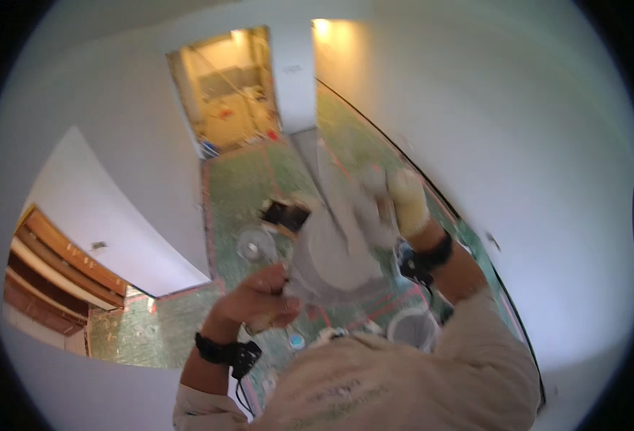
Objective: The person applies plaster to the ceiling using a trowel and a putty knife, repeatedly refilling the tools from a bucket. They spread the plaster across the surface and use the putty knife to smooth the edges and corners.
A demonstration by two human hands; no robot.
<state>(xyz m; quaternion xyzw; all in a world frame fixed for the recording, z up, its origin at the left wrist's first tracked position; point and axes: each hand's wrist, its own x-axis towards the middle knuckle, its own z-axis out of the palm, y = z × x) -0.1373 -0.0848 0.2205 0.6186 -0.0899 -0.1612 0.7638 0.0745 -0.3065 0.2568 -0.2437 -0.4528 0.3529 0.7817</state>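
Observation:
My left hand (263, 298) is bare, its fingers curled together at the left edge of a pale grey, smeared-looking piece (335, 251); what the fingers grip is hard to make out. That piece spans the space between my hands, blurred, so its kind is unclear. Higher and to the right is my right hand (405, 197), in a cream work glove. Motion smears its fingers, and a blurred greyish shape (373, 205) shows just left of them. Each wrist wears a black strap with a small device.
Green floor covering (238, 179) with red tape lines lies below. On it are a dark open box (286, 214), a round translucent item (255, 246) and a whitish bucket (412, 329). A pale wall (503, 144) runs along the right; a lit doorway (227, 93) stands ahead, wooden shelving (62, 276) at left.

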